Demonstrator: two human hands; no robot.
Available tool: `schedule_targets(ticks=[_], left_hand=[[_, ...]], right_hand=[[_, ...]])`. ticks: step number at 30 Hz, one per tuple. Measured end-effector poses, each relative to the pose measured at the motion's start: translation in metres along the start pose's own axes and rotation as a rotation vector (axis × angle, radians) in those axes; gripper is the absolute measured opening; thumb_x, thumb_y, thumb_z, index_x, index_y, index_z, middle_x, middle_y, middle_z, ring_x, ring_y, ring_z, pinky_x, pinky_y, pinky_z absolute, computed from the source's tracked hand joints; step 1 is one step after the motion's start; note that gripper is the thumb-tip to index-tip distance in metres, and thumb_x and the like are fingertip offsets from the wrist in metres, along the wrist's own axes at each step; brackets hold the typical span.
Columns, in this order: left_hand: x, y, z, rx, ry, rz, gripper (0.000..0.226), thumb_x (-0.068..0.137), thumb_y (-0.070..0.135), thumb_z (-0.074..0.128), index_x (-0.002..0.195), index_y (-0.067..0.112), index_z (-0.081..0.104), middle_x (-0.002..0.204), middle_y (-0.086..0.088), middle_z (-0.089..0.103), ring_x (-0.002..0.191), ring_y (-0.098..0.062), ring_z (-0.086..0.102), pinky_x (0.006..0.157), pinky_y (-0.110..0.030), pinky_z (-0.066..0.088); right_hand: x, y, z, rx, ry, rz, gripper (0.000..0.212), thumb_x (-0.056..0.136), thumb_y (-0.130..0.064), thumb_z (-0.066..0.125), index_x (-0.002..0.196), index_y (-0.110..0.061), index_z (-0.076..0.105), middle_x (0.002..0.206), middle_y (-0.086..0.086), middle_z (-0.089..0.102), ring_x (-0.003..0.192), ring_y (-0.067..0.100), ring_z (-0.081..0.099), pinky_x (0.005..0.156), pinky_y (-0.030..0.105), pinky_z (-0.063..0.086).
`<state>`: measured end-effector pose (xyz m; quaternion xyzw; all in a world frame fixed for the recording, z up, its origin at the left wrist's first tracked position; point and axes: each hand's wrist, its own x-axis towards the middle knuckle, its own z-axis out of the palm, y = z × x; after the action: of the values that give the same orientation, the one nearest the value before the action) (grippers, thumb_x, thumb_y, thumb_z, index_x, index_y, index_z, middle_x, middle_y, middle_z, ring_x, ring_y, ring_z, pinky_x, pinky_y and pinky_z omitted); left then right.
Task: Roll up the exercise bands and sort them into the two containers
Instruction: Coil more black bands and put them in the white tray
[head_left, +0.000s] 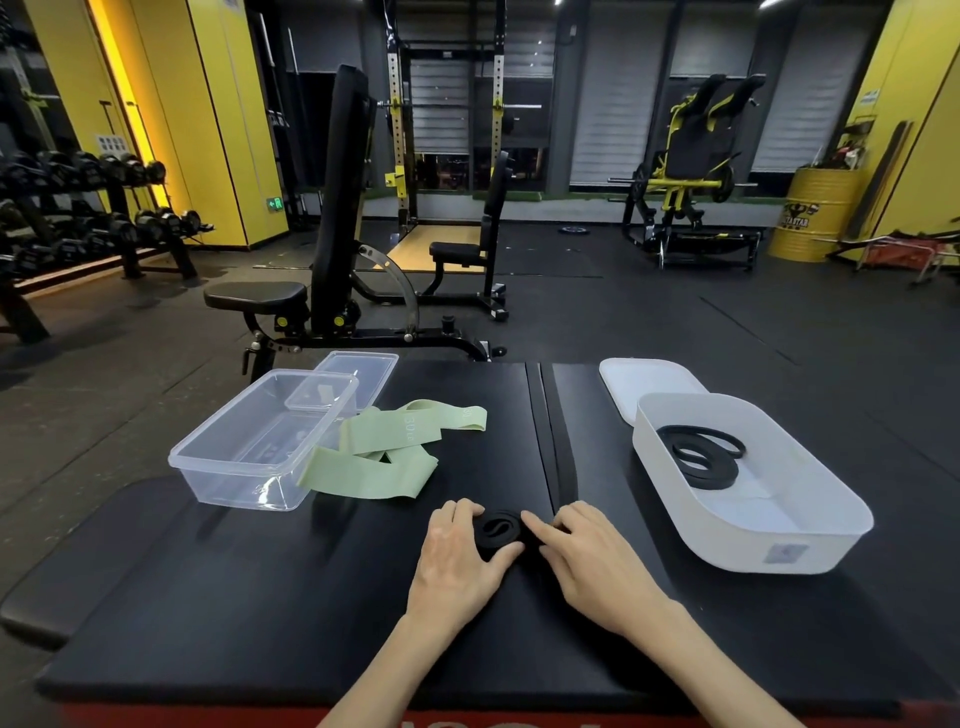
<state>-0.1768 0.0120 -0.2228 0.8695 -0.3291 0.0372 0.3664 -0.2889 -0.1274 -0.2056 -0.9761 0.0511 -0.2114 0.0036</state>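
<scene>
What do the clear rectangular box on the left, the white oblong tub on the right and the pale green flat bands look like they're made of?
Clear rectangular box: thin rigid plastic, glossy; its walls are see-through.
White oblong tub: likely opaque plastic, smooth and matte, with rounded moulded corners.
Pale green flat bands: probably elastic fabric, perhaps latex; matte, lying in soft folds.

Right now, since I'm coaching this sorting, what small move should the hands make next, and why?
Probably lift the black roll toward the white container: left hand and right hand grip it coiled, and another black band already lies there.
</scene>
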Motion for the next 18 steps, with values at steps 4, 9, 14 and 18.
schedule_targets(ticks=[4, 9, 14, 18], left_hand=[[-0.002, 0.002, 0.002, 0.017, 0.041, -0.021, 0.051, 0.076, 0.055, 0.067, 0.111, 0.022, 0.05, 0.106, 0.01, 0.049, 0.106, -0.008, 0.042, 0.089, -0.017, 0.036], [-0.001, 0.004, 0.002, 0.02, 0.07, -0.044, 0.047, 0.076, 0.05, 0.068, 0.109, 0.021, 0.05, 0.103, 0.008, 0.051, 0.105, -0.011, 0.044, 0.089, -0.019, 0.038], [-0.002, 0.003, 0.0, 0.115, -0.019, 0.026, 0.06, 0.084, 0.053, 0.059, 0.136, 0.029, 0.042, 0.107, 0.006, 0.041, 0.109, -0.01, 0.039, 0.092, -0.017, 0.036], [-0.001, 0.001, -0.003, 0.276, -0.122, 0.169, 0.065, 0.092, 0.058, 0.042, 0.148, 0.031, 0.026, 0.114, 0.0, 0.036, 0.109, -0.012, 0.037, 0.097, -0.017, 0.034]], right_hand=[[0.008, -0.005, 0.003, -0.08, -0.017, -0.031, 0.043, 0.069, -0.02, 0.072, 0.111, -0.014, 0.064, 0.07, -0.007, 0.05, 0.067, 0.014, 0.049, 0.062, 0.022, 0.045], [0.013, -0.018, 0.007, -0.074, -0.023, 0.01, 0.017, 0.068, -0.022, 0.067, 0.08, -0.02, 0.055, 0.069, -0.007, 0.051, 0.067, 0.015, 0.048, 0.059, 0.026, 0.047], [0.007, -0.021, 0.013, -0.056, 0.052, 0.034, 0.036, 0.068, -0.016, 0.069, 0.104, -0.011, 0.066, 0.071, -0.004, 0.052, 0.068, 0.016, 0.049, 0.061, 0.024, 0.044], [0.004, -0.019, 0.015, -0.065, 0.038, 0.018, 0.044, 0.067, -0.015, 0.067, 0.111, -0.011, 0.065, 0.073, -0.005, 0.05, 0.069, 0.014, 0.045, 0.065, 0.022, 0.043]])
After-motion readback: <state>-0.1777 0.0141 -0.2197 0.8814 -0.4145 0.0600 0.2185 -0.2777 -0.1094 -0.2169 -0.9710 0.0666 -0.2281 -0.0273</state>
